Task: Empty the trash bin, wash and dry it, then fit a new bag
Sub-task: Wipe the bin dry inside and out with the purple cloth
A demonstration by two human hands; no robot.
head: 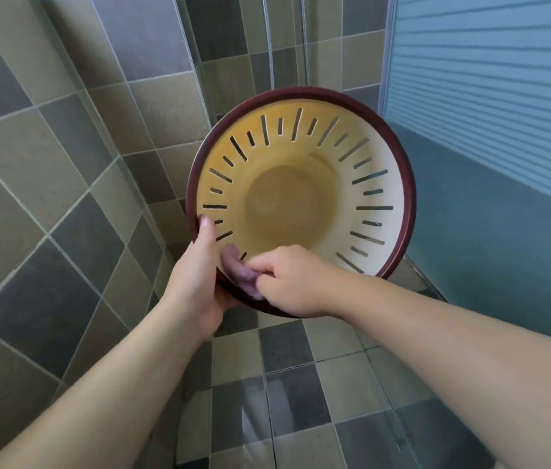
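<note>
1. Right hand [287,282], low centre of frame: fingers [260,265] curled and clenched round a small purple cloth [240,270], pressing it on the bin's lower inner wall. Looks like wiping, either washing or drying; cannot tell which.
2. Left hand [199,279], just left of it: grasping the bin's rim, thumb [207,228] hooked over the edge inside, the rest hidden underneath. Likely there to brace the bin against the wiping push.
3. Trash bin [301,198], centre of frame: held up off the floor, tilted so its mouth faces the camera, probably so the inside can be seen and reached. Cream inside with slots around the wall, dark red rim [409,198]. No trash and no bag inside, so emptying looks done; a new bag is not yet fitted.
4. Shower floor [301,384], bottom of frame: grey and beige tiles with a wet-looking sheen; a sensible place for drips.
5. Tiled wall [64,130] at left, shower hose [269,45] at top centre, frosted panel [487,79] at upper right.
</note>
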